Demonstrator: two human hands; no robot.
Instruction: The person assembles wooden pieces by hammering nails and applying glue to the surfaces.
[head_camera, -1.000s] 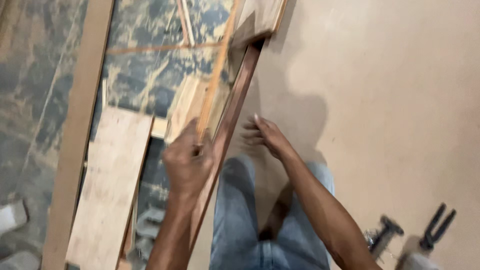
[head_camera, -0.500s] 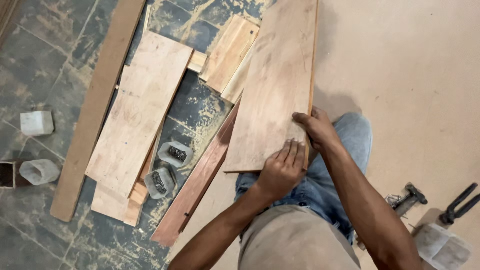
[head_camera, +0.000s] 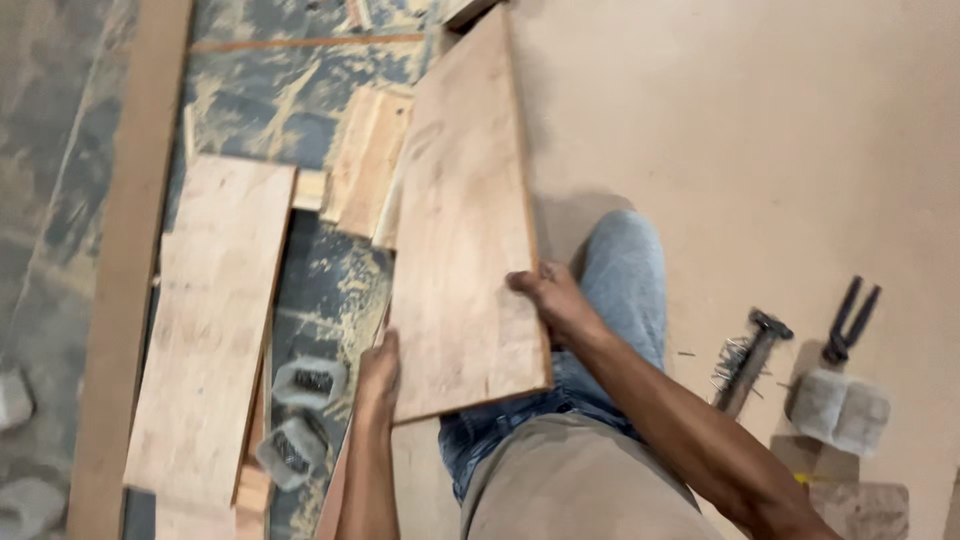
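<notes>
Plywood board (head_camera: 465, 230) gripped by both hands at near end: left hand (head_camera: 378, 375) on left edge, right hand (head_camera: 548, 298) on right; long axis pointing away.

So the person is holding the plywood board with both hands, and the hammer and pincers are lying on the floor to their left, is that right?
Not quite: the head view shows the hammer and pincers lying on the floor to the person's right, not left. The rest holds: the left hand and right hand each hold an edge of the plywood board.
</notes>
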